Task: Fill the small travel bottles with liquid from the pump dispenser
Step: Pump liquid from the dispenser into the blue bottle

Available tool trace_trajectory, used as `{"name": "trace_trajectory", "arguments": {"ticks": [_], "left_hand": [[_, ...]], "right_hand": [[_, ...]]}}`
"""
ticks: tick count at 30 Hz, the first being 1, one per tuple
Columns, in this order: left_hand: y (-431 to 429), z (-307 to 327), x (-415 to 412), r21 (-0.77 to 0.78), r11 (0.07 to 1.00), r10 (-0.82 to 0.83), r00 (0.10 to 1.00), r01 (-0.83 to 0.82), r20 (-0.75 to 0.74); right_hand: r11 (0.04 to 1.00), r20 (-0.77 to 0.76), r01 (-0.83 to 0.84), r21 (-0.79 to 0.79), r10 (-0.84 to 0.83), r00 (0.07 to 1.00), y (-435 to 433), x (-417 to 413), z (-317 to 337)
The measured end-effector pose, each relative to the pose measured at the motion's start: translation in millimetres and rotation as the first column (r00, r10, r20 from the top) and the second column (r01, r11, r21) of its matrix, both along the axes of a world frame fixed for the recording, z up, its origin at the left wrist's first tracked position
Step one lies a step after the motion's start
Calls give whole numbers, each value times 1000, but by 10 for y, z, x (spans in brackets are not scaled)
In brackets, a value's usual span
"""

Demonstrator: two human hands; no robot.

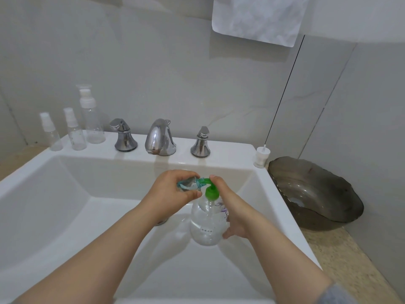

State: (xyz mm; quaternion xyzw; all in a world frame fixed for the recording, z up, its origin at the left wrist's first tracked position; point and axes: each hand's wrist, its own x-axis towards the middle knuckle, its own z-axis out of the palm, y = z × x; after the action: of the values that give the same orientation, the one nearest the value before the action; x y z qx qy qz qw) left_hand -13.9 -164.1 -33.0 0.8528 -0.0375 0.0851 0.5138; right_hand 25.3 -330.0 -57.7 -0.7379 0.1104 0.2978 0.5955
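Left hand (175, 187): head view. Fingers and thumb curled round a small travel bottle (188, 184), held in the air over the sink (65, 194).
Bottle axis: lies nearly level, long axis running left to right. Neck points right, toward the pump; base is hidden in the palm.
Right hand (232, 213): grips the pump dispenser (206, 227) from its right side, thumb low on the body, one finger reaching up onto the green pump head (211, 191).
Dispenser: clear body with liquid visible inside, tilted with its head away from the person, also held above the basin.
Key relation: spout (205, 180) points left and meets the bottle neck. Whether the tip sits inside the mouth or just at it, cannot tell; fingers crowd the joint.
Step (judgement): filling of this bottle under way or about to start. Fill level unreadable.
Next move (judgement): a press from the right finger. It needs the left hand to hold neck and spout in line, and a level bottle could run back out.
Ledge, left: three capped bottles (75, 130), clear with white tops, upright in a row, well apart from both hands. They look empty.
Ledge, right corner: loose white top (262, 156), standing alone.
Other: chrome tap (160, 139) between two handles; dark bowl (315, 194) on the worktop (350, 260) right of the sink.
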Motion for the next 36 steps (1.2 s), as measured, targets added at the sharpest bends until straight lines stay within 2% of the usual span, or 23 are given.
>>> {"name": "trace_trajectory", "arguments": {"ticks": [11,22,28,36], "left_hand": [[17,-15,20,55,998,18,999,-20,51],[-19,16,-9,-33,999,-5,1000,5,7],[-20,7,-25,-10,1000,-15,1000,16,4],[-15,39,-29,-45,999,-17,1000,17,8]], "right_hand": [[1000,9,-15,19,15,1000,-29,54,17],[999,9,4,52,-5,1000,-32,32,50],[999,52,23,37,-25,998,-16,27,39],[1000,22,19,21,-20,1000,-14,10,13]]}}
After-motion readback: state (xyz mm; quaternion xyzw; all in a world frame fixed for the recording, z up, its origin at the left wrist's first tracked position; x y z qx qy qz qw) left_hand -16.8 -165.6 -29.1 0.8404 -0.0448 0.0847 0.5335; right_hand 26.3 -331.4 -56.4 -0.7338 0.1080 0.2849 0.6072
